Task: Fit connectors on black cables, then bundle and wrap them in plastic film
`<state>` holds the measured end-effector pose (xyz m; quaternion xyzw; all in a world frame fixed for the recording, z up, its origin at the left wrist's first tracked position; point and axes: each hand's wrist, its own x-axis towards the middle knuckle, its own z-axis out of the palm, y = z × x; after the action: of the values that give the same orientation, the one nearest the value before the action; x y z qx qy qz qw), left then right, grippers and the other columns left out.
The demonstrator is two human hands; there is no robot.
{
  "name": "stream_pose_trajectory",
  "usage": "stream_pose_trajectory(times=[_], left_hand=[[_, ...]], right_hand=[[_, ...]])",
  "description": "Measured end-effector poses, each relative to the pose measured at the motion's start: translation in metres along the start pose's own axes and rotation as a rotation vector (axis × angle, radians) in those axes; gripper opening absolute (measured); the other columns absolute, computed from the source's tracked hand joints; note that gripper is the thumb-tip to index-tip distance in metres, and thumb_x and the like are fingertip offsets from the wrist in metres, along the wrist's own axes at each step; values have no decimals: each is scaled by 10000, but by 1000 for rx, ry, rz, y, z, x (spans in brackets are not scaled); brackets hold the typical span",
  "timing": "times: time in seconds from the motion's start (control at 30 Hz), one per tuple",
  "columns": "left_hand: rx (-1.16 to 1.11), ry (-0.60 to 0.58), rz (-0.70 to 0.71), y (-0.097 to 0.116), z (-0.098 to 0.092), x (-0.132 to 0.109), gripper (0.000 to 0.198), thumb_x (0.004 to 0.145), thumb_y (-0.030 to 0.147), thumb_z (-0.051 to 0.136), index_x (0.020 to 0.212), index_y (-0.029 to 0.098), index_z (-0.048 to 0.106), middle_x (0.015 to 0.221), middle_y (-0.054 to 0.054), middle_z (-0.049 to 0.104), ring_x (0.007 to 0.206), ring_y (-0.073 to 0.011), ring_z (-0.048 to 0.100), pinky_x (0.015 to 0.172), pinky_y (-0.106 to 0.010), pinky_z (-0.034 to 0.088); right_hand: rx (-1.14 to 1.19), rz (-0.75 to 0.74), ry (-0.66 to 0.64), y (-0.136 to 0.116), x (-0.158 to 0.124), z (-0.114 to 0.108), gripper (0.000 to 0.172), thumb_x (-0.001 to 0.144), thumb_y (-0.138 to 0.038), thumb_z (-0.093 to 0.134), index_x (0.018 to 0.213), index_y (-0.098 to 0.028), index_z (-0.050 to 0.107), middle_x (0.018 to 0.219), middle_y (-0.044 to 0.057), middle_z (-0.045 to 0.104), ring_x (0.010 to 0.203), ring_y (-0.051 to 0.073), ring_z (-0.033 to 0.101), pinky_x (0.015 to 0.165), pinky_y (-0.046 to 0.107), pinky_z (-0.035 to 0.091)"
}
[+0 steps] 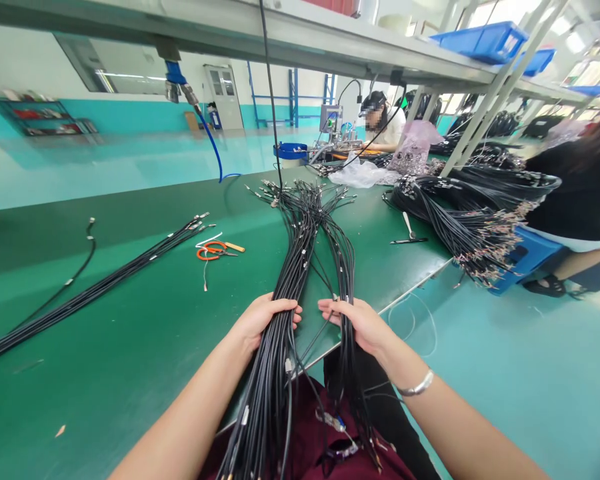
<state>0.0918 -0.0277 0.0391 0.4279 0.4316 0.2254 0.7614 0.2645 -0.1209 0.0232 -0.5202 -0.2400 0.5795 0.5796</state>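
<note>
A thick bundle of black cables (275,347) runs over the table's front edge into my lap, and my left hand (267,319) is wrapped round it, thumb on top. My right hand (363,323) grips a thinner bundle of black cables (347,333), its fingertips reaching toward the left bundle. Both bundles meet farther back on the table, where their connector ends (275,192) fan out. White tags sit on several cables. The lower ends hang over my lap, with bare copper-coloured tips on some.
Orange-handled scissors (211,251) lie left of the bundles on the green table (145,300). More black cables (105,280) stretch along the left. A large cable pile (460,220) is at the right, near a seated person (575,180). Another person (385,123) works behind. A shelf (310,40) crosses overhead.
</note>
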Motion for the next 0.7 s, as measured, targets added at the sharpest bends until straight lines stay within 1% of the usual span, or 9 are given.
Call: stream_pose_trajectory(times=[0.03, 0.07, 0.1, 0.17, 0.23, 0.33, 0.5, 0.6, 0.7], left_hand=[[-6, 4, 2, 0, 0, -1, 141, 693, 110, 647, 788, 32, 578, 773, -125, 629, 593, -145, 596, 538, -236, 520], [-14, 5, 2, 0, 0, -1, 147, 697, 113, 648, 797, 36, 573, 778, -124, 630, 597, -144, 598, 540, -235, 521], [-21, 3, 0, 0, 1, -2, 158, 700, 118, 650, 810, 39, 568, 792, -128, 632, 611, -148, 602, 550, -239, 524], [-34, -8, -12, -1, 3, -4, 191, 709, 131, 650, 855, 49, 558, 845, -140, 637, 661, -163, 617, 592, -258, 534], [-38, -17, -31, -2, 4, -4, 236, 717, 142, 644, 913, 64, 539, 871, -152, 640, 690, -183, 628, 623, -284, 538], [-27, -14, -52, -2, 3, -3, 291, 715, 143, 635, 968, 80, 506, 817, -156, 645, 659, -198, 632, 631, -303, 533], [-3, -38, -21, -4, 1, 0, 297, 672, 135, 655, 934, 42, 553, 776, -170, 642, 616, -191, 618, 580, -279, 516], [5, -64, 16, -5, 1, 0, 265, 648, 147, 674, 872, 31, 590, 765, -155, 642, 622, -179, 611, 593, -263, 511], [18, -79, 43, -5, 1, 1, 258, 631, 169, 694, 829, 28, 605, 752, -147, 640, 619, -172, 606, 587, -243, 499]], right_hand=[[138, 27, -21, 1, -4, -2, 204, 671, -212, 652, 794, -54, 606, 957, 147, 616, 906, 210, 595, 846, 326, 484], [257, 56, -31, 2, -7, -3, 196, 678, -212, 651, 781, -57, 588, 924, 148, 620, 875, 222, 604, 845, 372, 487], [333, 82, -27, 3, -9, -3, 185, 687, -209, 648, 774, -66, 571, 852, 128, 622, 793, 209, 611, 803, 393, 501], [365, 111, -3, 4, -10, 1, 164, 714, -188, 627, 819, -83, 556, 688, 53, 579, 597, 140, 561, 656, 352, 521], [299, 118, 14, 3, -8, 8, 169, 747, -164, 582, 895, -89, 556, 610, 4, 513, 474, 87, 460, 502, 271, 474], [125, 95, 62, 2, -1, 20, 180, 764, -162, 549, 922, -79, 572, 647, 3, 509, 427, 66, 412, 405, 226, 402], [-88, 57, 113, 10, 12, 32, 223, 757, -275, 609, 818, -61, 592, 794, 60, 589, 406, 49, 409, 371, 217, 383], [-138, 49, 104, 13, 16, 38, 271, 775, -322, 593, 723, -57, 575, 710, 67, 593, 390, 56, 408, 363, 213, 376], [-144, 49, 82, 12, 18, 42, 253, 765, -302, 599, 674, -69, 558, 645, 54, 585, 389, 58, 406, 367, 201, 381]])
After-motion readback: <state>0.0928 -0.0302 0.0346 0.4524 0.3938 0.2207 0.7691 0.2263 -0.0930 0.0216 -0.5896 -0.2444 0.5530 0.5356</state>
